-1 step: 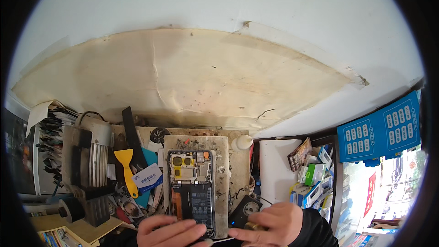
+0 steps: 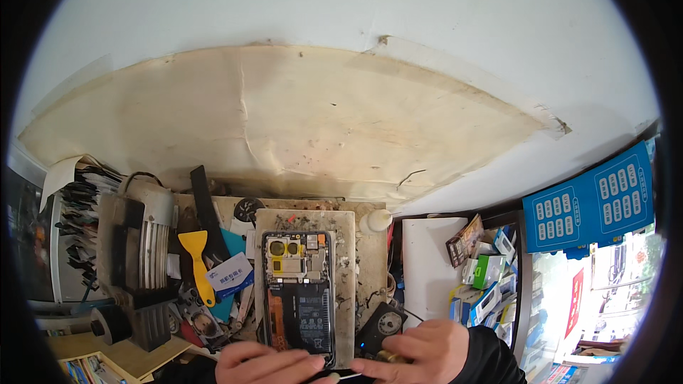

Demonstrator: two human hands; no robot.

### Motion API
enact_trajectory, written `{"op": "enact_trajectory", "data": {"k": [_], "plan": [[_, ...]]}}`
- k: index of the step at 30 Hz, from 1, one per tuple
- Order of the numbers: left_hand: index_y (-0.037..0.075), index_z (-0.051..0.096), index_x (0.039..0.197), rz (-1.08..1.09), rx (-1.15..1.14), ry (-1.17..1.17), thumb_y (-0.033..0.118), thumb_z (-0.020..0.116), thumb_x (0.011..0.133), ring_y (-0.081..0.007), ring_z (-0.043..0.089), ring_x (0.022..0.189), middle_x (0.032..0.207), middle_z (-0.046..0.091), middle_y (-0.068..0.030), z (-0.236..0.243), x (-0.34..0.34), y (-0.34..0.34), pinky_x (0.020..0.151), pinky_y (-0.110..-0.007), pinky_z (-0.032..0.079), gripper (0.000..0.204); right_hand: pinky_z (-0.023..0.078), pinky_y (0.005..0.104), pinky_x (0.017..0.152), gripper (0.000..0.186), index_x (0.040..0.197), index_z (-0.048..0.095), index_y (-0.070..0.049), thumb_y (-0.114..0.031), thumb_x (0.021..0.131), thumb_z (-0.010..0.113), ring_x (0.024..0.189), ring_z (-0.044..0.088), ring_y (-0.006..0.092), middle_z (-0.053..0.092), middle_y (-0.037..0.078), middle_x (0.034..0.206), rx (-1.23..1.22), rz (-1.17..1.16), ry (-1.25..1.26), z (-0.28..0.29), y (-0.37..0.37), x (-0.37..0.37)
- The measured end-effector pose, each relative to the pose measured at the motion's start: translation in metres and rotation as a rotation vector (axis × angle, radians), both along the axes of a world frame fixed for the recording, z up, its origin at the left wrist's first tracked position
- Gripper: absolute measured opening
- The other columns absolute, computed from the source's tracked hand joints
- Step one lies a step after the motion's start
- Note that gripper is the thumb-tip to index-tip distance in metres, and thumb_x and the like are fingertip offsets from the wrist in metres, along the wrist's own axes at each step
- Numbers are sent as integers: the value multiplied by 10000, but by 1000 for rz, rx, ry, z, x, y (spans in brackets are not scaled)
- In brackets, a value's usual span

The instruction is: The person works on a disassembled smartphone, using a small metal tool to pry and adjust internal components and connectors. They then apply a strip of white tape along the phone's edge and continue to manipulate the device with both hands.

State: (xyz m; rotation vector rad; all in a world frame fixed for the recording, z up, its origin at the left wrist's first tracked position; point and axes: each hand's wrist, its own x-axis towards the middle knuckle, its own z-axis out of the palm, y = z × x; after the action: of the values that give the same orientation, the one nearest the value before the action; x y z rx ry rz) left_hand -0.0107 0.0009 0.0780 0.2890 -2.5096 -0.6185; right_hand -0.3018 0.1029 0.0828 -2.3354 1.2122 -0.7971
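Taking the opened phone point(image 2: 299, 299) as the dial's centre, it is lying lengthwise along twelve to six on a worn, pale pad point(image 2: 344, 263). A yellow scraper point(image 2: 199, 270) is lying between nine and ten, with a blue-and-white card point(image 2: 230, 275) overlapping its edge on the phone's side. A white round-topped container point(image 2: 376, 222) is standing between one and two, stacked small boxes point(image 2: 489, 270) are crowding near three, and a blue sign point(image 2: 589, 203) is hanging well apart at two. A black device point(image 2: 380, 326) showing a blue light is sitting towards four, just beside the right hand.

The left hand point(image 2: 274, 364) is lying across the phone's near end between six and seven, fingers pointing to three and hiding part of it. The right hand point(image 2: 423, 352) is bending inward at four, its index finger pointing to nine beside a thin pale strip point(image 2: 348, 375). Whether either hand is gripping anything, I cannot tell.

The phone is showing bare insides: yellow-ringed lenses towards eleven, circuitry at twelve, a black battery towards five, a copper-orange ribbon near eight.
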Motion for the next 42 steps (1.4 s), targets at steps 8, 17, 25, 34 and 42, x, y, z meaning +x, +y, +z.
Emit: {"op": "enact_trajectory", "data": {"k": [8,17,25,34,42], "plan": [[55,692,818,-69,374,25,139,853,842,-278,618,658,768,631,-110,-3,26,16,558,-383,471,183,438,300,540,564,1367,715,-143,-278,823,780,625,544,136,573,-13,829,-82,64,244,32,10,39],[28,670,732,-53,932,95,107,762,944,-316,544,540,624,559,-148,-6,64,31,505,-437,411,244,435,300,514,409,1306,745,-130,-189,903,773,601,544,137,547,1,805,-171,99,242,38,15,65],[58,744,782,201,504,162,184,807,954,-240,599,562,643,641,-82,-32,91,11,526,-355,478,223,549,390,612,595,1373,675,-64,-247,834,852,741,690,307,674,133,1015,51,-202,232,43,30,31],[35,704,1365,431,23,10,78,790,944,-328,737,892,1037,753,-170,-48,83,-8,744,-441,584,432,548,394,614,738,1513,554,-7,-266,881,834,666,669,328,651,172,861,329,-596,338,2,21,-1],[-17,753,982,256,142,132,80,868,852,-339,745,985,1081,736,-182,-41,86,-7,834,-483,620,199,580,389,739,711,1436,607,-18,-216,818,898,842,713,351,703,174,993,380,-692,327,-40,-3,-5]]}}
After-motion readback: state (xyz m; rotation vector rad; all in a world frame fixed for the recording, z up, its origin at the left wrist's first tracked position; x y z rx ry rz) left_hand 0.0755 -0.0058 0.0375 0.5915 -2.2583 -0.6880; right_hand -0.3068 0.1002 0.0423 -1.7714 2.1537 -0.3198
